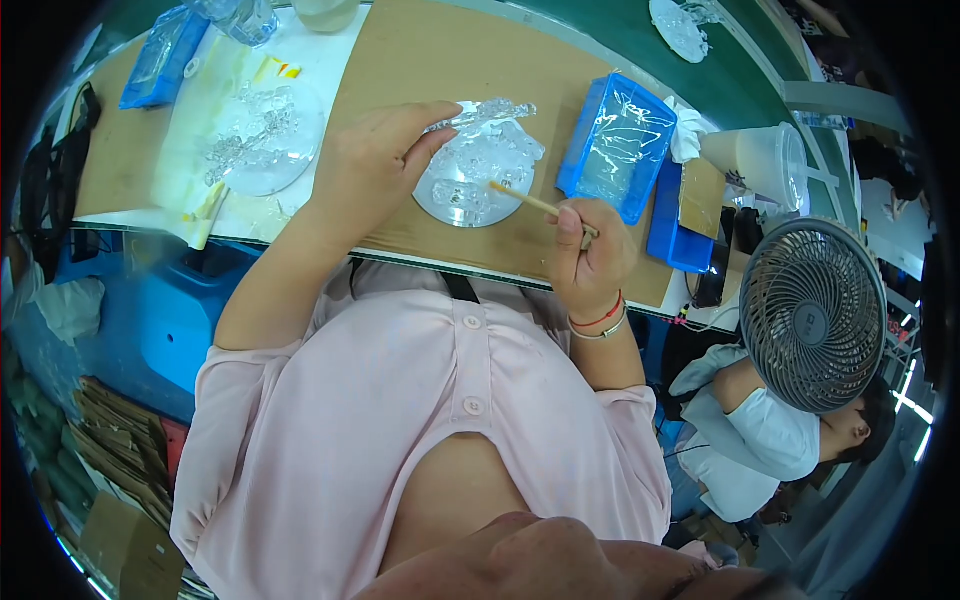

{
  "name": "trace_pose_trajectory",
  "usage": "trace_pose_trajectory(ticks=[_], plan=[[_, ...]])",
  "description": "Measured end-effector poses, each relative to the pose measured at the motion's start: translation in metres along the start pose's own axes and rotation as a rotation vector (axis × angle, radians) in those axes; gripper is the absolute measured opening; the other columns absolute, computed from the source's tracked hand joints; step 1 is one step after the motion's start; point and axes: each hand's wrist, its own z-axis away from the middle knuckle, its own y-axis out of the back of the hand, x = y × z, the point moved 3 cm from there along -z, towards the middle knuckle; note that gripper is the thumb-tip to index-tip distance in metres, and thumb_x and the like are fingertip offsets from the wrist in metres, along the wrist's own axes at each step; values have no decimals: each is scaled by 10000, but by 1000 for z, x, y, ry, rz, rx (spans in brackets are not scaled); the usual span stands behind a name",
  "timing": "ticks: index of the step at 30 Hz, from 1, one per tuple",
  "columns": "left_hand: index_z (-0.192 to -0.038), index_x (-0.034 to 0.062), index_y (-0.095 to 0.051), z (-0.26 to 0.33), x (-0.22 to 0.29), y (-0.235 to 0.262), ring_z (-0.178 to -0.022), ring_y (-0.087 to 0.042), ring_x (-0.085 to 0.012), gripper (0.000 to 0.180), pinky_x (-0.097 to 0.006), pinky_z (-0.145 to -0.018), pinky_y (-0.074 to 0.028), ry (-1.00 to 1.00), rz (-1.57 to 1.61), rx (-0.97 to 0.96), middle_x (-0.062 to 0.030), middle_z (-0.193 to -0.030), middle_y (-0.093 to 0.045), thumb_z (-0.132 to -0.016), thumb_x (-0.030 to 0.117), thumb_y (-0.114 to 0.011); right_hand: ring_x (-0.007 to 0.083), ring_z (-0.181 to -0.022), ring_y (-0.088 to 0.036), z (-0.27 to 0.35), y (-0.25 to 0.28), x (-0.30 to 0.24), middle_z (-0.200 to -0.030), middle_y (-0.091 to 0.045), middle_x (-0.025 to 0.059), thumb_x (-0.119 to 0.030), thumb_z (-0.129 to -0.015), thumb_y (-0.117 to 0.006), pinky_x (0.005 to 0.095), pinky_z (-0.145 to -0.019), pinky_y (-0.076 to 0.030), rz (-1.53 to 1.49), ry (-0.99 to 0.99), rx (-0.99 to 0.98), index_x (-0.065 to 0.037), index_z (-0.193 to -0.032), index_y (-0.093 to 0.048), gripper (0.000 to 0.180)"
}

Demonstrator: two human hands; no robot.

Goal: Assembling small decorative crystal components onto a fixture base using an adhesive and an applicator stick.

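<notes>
My left hand [375, 165] pinches a clear plastic piece [505, 109] between thumb and fingers, over the far edge of a round, pale disc [470, 213]. Several clear, glassy parts [485, 158] lie heaped on that disc, and their exact shapes are hard to make out. Closed around a thin wooden stick [530, 201], my right hand [596, 252] is just right of the disc. The stick's tip points left, over the near part of the clear parts; whether it touches them I cannot tell.
Right of the disc stands a blue tray [622, 140] with clear film inside. Beyond it are another blue bin [668, 225], a translucent tub [755, 160] and a black fan [812, 315]. A second disc of clear parts [265, 140] lies left. Another person [760, 440] sits at right.
</notes>
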Motion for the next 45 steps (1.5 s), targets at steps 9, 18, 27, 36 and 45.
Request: trace_pose_trajectory(ticks=[9,18,27,36,45], plan=[[-953,80,-688,-4,0,1,-688,-653,-227,186,-302,-593,-509,-130,-15,63,-72,-825,-691,-770,65,-722,195,-576,-626,-1,-5,-2,-741,-642,127,-79,-927,-557,269,-523,-475,5,113,-48,1,-885,-547,91],[-972,93,-654,-1,-1,-1,-752,-649,-232,175,-333,-644,-514,-138,-8,50,-55,-816,-677,-800,106,-685,202,-627,-658,-6,-16,4,-772,-650,140,-82,-943,-529,268,-569,-510,-130,154,-94,4,-923,-545,89],[-969,69,-650,-2,-2,-1,-766,-650,-242,168,-342,-666,-512,-130,6,28,-71,-817,-670,-802,84,-659,240,-674,-656,-30,-25,-9,-807,-654,137,18,-887,-539,300,-587,-511,-108,123,-249,-4,-896,-552,27],[-1021,71,-641,-3,-2,-2,-767,-652,-244,249,-345,-669,-518,-176,-25,18,-87,-817,-669,-772,60,-640,223,-654,-571,-23,-48,-46,-830,-600,89,-37,-701,-613,329,-555,-438,258,725,-450,-55,-868,-559,176],[-1262,99,-536,-9,-2,-3,-721,-646,-262,470,-366,-638,-509,-130,43,0,-107,-779,-654,-806,57,-641,251,-638,-627,-54,-36,-22,-750,-635,99,-8,-850,-604,329,-546,-482,198,242,-222,-38,-918,-551,91]])
